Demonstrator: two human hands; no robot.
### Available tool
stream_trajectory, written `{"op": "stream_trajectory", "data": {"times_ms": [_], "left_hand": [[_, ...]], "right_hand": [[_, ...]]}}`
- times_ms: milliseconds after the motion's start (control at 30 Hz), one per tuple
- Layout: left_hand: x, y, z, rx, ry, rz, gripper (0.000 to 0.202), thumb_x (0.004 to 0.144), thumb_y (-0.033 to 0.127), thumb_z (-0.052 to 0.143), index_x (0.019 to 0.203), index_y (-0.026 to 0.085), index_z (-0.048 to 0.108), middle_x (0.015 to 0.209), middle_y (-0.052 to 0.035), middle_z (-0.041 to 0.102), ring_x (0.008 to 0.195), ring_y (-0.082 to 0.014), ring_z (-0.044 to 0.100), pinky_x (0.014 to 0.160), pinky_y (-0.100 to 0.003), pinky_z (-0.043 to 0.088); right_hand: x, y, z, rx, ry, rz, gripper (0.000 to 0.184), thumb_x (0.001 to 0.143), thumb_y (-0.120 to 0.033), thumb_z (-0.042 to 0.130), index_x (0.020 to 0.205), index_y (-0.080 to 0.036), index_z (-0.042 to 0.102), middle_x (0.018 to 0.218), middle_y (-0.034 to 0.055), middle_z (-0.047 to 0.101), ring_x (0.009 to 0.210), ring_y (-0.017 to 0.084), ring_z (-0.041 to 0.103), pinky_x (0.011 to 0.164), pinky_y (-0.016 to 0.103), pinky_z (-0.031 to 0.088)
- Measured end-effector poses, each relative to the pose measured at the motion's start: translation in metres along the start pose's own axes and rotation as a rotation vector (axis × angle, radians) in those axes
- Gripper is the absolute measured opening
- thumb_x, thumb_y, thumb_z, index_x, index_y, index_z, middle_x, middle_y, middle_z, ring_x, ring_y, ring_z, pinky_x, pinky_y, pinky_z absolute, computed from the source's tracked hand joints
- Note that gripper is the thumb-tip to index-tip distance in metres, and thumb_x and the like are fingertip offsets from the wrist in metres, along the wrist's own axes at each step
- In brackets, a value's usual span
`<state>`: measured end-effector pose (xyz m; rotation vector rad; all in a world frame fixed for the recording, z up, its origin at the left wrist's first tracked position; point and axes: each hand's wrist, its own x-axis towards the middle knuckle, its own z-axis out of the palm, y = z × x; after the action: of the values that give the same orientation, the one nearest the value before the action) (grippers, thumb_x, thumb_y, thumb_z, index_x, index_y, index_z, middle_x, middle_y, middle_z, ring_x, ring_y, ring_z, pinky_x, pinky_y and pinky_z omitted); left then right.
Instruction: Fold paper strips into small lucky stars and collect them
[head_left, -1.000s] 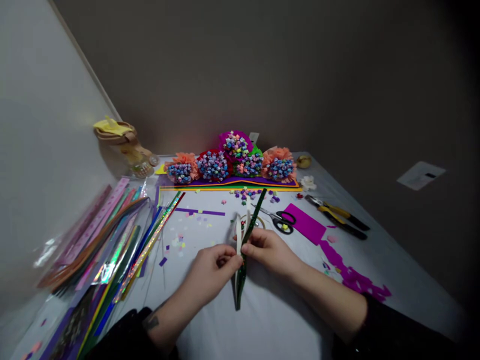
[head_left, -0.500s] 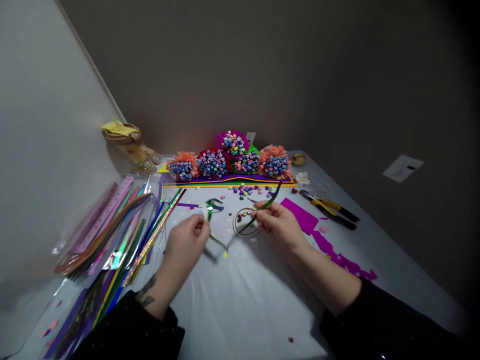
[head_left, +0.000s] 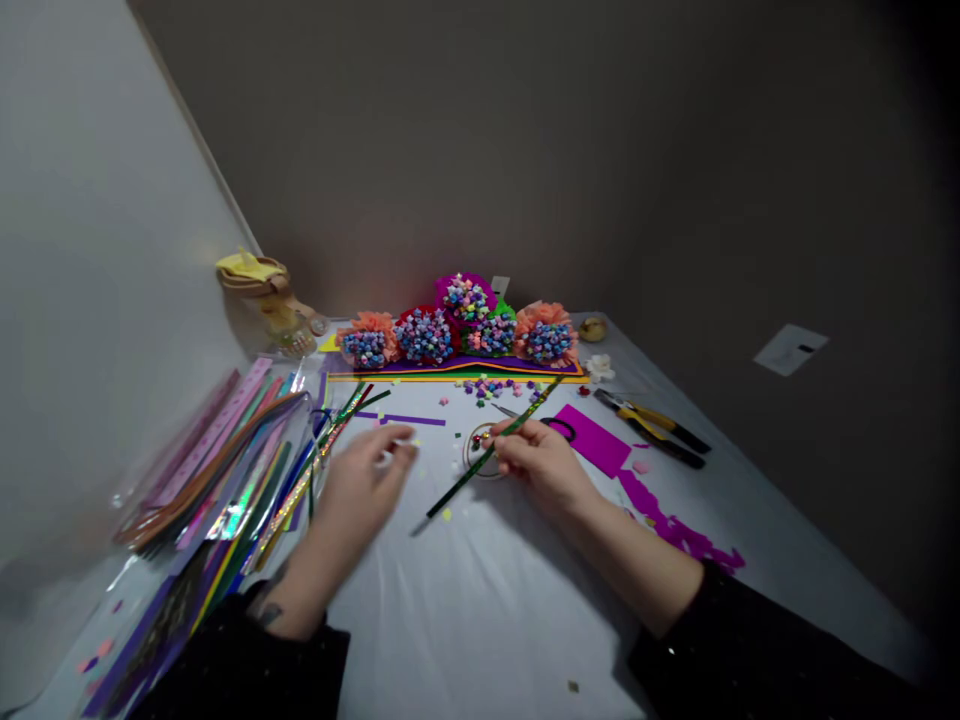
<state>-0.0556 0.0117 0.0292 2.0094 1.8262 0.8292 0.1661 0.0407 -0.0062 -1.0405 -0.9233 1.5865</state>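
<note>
Head view, looking down on a white-covered tabletop [head_left: 465, 620]: the right hand [head_left: 544, 465] pinches one glittery green strip [head_left: 487, 455] between thumb and fingers near its middle, and the strip slants across the centre of the tabletop. It looks light, thin and springy, so it will flex and is best held near the pinch point. The left hand [head_left: 367, 490] is blurred, its fingers loosely apart, and I cannot tell whether it holds anything. One small wire ring [head_left: 466, 450] lies just under the strip, with tiny beads beside it. Beyond are one pair of scissors [head_left: 559, 428], one magenta foam sheet [head_left: 596, 440] and what seems to be one pair of yellow-handled pliers [head_left: 649, 425]. Five clusters of paper stars [head_left: 424, 335] line the far edge, and a plastic sleeve of strips [head_left: 217, 470] lies along the left edge.
</note>
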Motion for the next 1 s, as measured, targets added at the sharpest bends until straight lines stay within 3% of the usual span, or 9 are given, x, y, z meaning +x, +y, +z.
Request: {"op": "stream_trajectory", "data": {"times_ms": [100, 167, 433, 533, 633, 733, 800, 900, 1000], "left_hand": [[-0.017, 0.021, 0.026, -0.179, -0.304, 0.052, 0.024, 0.082, 0.034, 0.052, 0.097, 0.022, 0.066, 0.090, -0.0026, 0.071, 0.078, -0.0177, 0.064, 0.068, -0.025, 0.048], [-0.023, 0.023, 0.035, -0.121, -0.355, 0.086, 0.020, 0.084, 0.031, 0.050, 0.089, 0.022, 0.067, 0.083, -0.0022, 0.071, 0.075, -0.0181, 0.064, 0.067, -0.026, 0.046], [-0.002, -0.004, 0.017, 0.325, -0.349, 0.139, 0.023, 0.085, 0.024, 0.047, 0.081, 0.021, 0.070, 0.083, -0.0056, 0.071, 0.085, -0.0250, 0.060, 0.080, -0.038, 0.043], [0.001, -0.005, 0.016, 0.411, -0.249, 0.121, 0.024, 0.086, 0.023, 0.045, 0.082, 0.017, 0.068, 0.085, -0.0093, 0.069, 0.087, -0.0272, 0.058, 0.082, -0.042, 0.043], [-0.005, 0.000, 0.023, 0.283, -0.148, 0.170, 0.021, 0.086, 0.026, 0.047, 0.091, 0.015, 0.064, 0.095, -0.0117, 0.066, 0.096, -0.0278, 0.056, 0.086, -0.044, 0.042], [-0.016, 0.009, 0.033, 0.027, -0.145, 0.305, 0.024, 0.083, 0.027, 0.054, 0.103, 0.016, 0.058, 0.105, -0.0104, 0.064, 0.102, -0.0250, 0.055, 0.094, -0.043, 0.039], [-0.021, 0.015, 0.037, -0.081, -0.163, 0.324, 0.021, 0.083, 0.025, 0.053, 0.102, 0.018, 0.058, 0.099, -0.0077, 0.066, 0.096, -0.0225, 0.057, 0.096, -0.043, 0.038], [-0.023, 0.019, 0.037, -0.221, -0.247, 0.200, 0.013, 0.084, 0.022, 0.050, 0.090, 0.019, 0.060, 0.088, -0.0045, 0.066, 0.087, -0.0196, 0.058, 0.083, -0.035, 0.044], [-0.020, 0.022, 0.033, -0.349, -0.338, 0.018, 0.009, 0.080, 0.021, 0.051, 0.080, 0.018, 0.060, 0.081, -0.0026, 0.065, 0.078, -0.0172, 0.058, 0.072, -0.028, 0.045]], "right_hand": [[-0.007, 0.008, 0.008, -0.062, -0.131, 0.039, 0.031, 0.061, -0.032, 0.077, 0.082, -0.014, 0.063, 0.074, 0.0053, 0.070, 0.048, 0.009, 0.054, 0.044, 0.019, 0.034], [-0.008, 0.009, 0.009, -0.047, -0.154, 0.034, 0.030, 0.062, -0.033, 0.077, 0.082, -0.015, 0.064, 0.075, 0.0051, 0.070, 0.049, 0.009, 0.053, 0.045, 0.019, 0.035], [0.013, -0.013, -0.015, 0.190, 0.227, -0.093, 0.034, 0.054, -0.036, 0.083, 0.077, -0.015, 0.069, 0.071, 0.0038, 0.067, 0.056, 0.011, 0.055, 0.045, 0.020, 0.038], [0.014, -0.012, -0.014, 0.167, 0.254, -0.084, 0.036, 0.051, -0.035, 0.084, 0.076, -0.014, 0.069, 0.060, 0.0007, 0.062, 0.052, 0.011, 0.054, 0.045, 0.020, 0.039], [0.005, -0.002, -0.003, 0.112, 0.123, 0.002, 0.035, 0.054, -0.036, 0.084, 0.075, -0.013, 0.067, 0.057, 0.0009, 0.063, 0.050, 0.011, 0.055, 0.048, 0.021, 0.042], [-0.007, 0.007, 0.009, 0.108, -0.029, 0.094, 0.035, 0.056, -0.036, 0.083, 0.076, -0.013, 0.064, 0.062, 0.0022, 0.065, 0.054, 0.013, 0.060, 0.052, 0.022, 0.045], [-0.012, 0.009, 0.014, 0.085, -0.107, 0.137, 0.035, 0.058, -0.036, 0.081, 0.077, -0.014, 0.062, 0.061, 0.0023, 0.065, 0.055, 0.014, 0.061, 0.053, 0.023, 0.045], [-0.016, 0.008, 0.017, -0.030, -0.162, 0.118, 0.030, 0.063, -0.035, 0.075, 0.079, -0.014, 0.060, 0.059, 0.0016, 0.064, 0.054, 0.013, 0.059, 0.053, 0.023, 0.044], [-0.017, 0.005, 0.017, -0.197, -0.131, 0.000, 0.020, 0.065, -0.029, 0.070, 0.077, -0.015, 0.061, 0.063, -0.0005, 0.062, 0.056, 0.011, 0.057, 0.056, 0.023, 0.043]]}}
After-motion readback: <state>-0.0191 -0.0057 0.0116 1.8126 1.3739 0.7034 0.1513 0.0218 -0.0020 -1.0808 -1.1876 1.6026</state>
